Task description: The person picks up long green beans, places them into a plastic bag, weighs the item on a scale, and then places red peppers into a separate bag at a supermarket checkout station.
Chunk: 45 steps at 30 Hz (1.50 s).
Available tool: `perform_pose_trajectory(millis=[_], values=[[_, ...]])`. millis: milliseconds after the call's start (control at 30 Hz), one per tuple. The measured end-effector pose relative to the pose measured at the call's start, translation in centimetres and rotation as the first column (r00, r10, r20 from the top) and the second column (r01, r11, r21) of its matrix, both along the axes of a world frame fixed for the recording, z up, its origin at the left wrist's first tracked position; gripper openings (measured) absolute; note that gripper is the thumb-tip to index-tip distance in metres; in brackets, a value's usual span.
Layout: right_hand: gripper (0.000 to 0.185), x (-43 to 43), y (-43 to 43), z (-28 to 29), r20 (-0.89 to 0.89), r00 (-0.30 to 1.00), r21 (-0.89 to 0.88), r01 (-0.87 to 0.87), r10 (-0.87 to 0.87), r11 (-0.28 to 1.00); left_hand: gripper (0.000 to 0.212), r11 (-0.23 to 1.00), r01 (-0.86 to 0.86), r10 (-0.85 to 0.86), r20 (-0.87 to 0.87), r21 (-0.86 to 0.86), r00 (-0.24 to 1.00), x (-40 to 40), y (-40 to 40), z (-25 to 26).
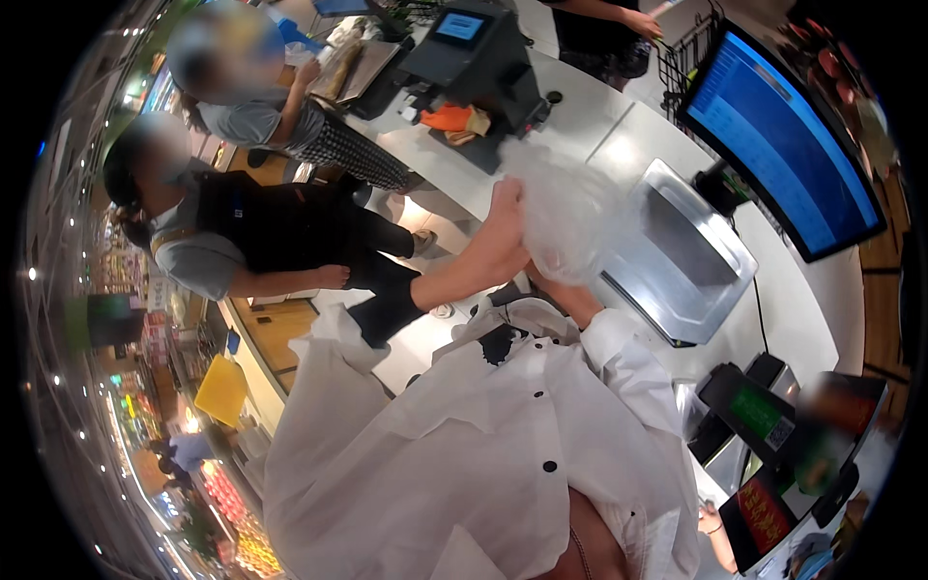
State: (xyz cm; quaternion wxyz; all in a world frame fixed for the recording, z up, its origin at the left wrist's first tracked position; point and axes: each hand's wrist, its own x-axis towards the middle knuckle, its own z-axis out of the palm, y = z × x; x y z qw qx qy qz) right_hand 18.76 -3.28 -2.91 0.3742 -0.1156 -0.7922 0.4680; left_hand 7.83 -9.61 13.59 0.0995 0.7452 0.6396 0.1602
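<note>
My left hand [510, 221] is closed around the gathered edge of a clear, crumpled plastic bag [573, 210], held up over the counter's edge. The bag looks thin, and its contents cannot be made out. My right forearm reaches up from its white sleeve to the bag's underside; my right hand is mostly hidden behind the bag and my left hand, so its grip does not show. Just right of the bag, a stainless steel scale platter [696, 254] lies on the white counter [790, 312].
A monitor [786, 145] stands behind the platter. A dark checkout device [471, 65] and an orange glove [457, 119] are farther along the counter. Payment terminals [761, 413] sit at lower right. Two people stand at left, the nearer in a dark apron [275, 225]. Another person holds a basket.
</note>
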Motion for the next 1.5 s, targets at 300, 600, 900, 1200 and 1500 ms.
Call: perform_pose_trajectory(millis=[300, 600, 900, 1200, 1500], values=[[0.053, -8.8, 5.6, 3.8, 0.12, 0.916, -0.414, -0.305, 0.383, 0.858, 0.04, 0.875, 0.413, -0.175, 0.629, -0.254, 0.757, -21.9, 2.1, -5.6], [0.056, -14.3, -2.4, 3.1, 0.242, 0.918, -0.179, 0.36, -0.314, 0.916, 0.046, 0.925, 0.344, -0.379, 0.339, 0.16, 0.861, -23.1, 0.6, -12.1], [0.05, -21.6, 5.1, -1.0, 0.241, 0.92, 0.031, 0.312, -0.31, 0.95, 0.034, 0.919, 0.302, -0.313, 0.006, 0.252, 0.95, -30.4, 9.3, -4.0], [0.039, -28.4, 5.9, 1.8, 0.152, 0.904, -0.039, 0.41, -0.4, 0.911, 0.033, 0.971, -0.179, 0.195, 0.091, -0.156, 0.977, -29.4, 10.5, -0.2], [0.062, -33.4, 7.9, -3.6, 0.235, 0.911, 0.04, 0.338, -0.338, 0.94, 0.012, 0.795, -0.606, 0.429, 0.73, -0.025, 0.533, -28.8, 7.9, -6.2]])
